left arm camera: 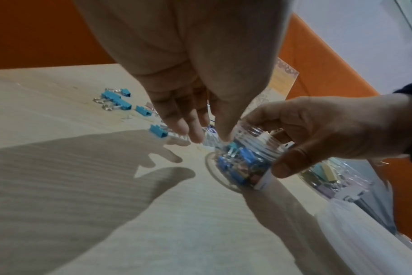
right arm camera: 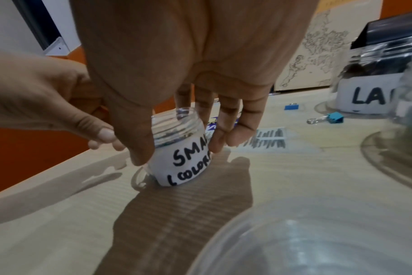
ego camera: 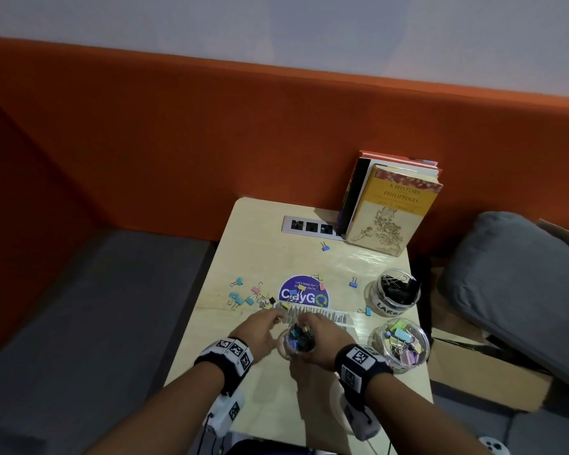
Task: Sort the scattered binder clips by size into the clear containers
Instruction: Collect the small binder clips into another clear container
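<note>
A small clear jar (ego camera: 299, 339) (left arm camera: 242, 163) (right arm camera: 181, 156), labelled for small coloured clips, stands near the table's front and holds several blue clips. My right hand (ego camera: 312, 328) (left arm camera: 278, 148) (right arm camera: 180, 147) grips it around the neck, thumb on one side and fingers on the other. My left hand (ego camera: 276, 318) (left arm camera: 207, 134) (right arm camera: 101, 135) hovers at the jar's left rim with its fingers pointing down and no clip visible in them. Scattered clips (ego camera: 243, 298) (left arm camera: 117, 101) lie on the table to the left, with more blue clips (ego camera: 353, 284) (right arm camera: 335, 117) to the right.
At the right edge stand a jar of pastel clips (ego camera: 399, 343) and a jar marked for large, black clips (ego camera: 396, 292) (right arm camera: 365, 96). A clear lid (right arm camera: 318, 241) lies near my right wrist. Books (ego camera: 391, 208) and a socket strip (ego camera: 309, 226) sit at the back.
</note>
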Demonstrator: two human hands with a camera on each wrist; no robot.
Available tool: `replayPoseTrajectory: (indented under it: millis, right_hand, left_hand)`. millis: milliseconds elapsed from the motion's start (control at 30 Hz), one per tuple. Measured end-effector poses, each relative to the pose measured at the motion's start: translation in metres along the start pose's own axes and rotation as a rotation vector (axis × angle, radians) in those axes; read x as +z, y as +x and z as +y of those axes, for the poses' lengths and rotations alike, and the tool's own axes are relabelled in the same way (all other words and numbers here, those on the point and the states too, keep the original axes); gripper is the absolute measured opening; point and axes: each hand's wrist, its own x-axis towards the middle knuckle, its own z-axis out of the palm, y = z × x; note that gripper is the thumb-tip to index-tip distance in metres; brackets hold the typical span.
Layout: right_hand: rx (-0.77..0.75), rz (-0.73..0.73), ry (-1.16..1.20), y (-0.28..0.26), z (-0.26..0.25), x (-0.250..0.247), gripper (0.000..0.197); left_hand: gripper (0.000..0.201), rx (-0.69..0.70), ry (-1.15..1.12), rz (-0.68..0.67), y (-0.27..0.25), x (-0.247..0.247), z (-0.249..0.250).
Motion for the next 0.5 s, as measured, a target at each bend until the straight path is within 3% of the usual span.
replayPoseTrajectory:
  millis: [100,167,367,500]
  right_hand:
    - [0.059,0.023,0.011,-0.003,0.007,-0.008,0.083]
    - [0.075,0.028,0.042,-0.005,0.011,-0.010,0.081]
    - [0.080,0.007,0.005,-0.005,0.011,-0.015,0.069]
    - [0.081,-0.032,-0.111,0.000,0.005,-0.026,0.059]
  left_hand:
    - [0.025,-0.037,0.141,0.079,0.006,-0.013,-0.005]
    - [0.017,-0.027,0.283,0.105,0.011,-0.021,-0.007]
    - [0.054,0.015,0.574,-0.001,0.027,-0.017,-0.013]
    - [0.058,-0.020,0.629,-0.035,0.028,-0.010,-0.017]
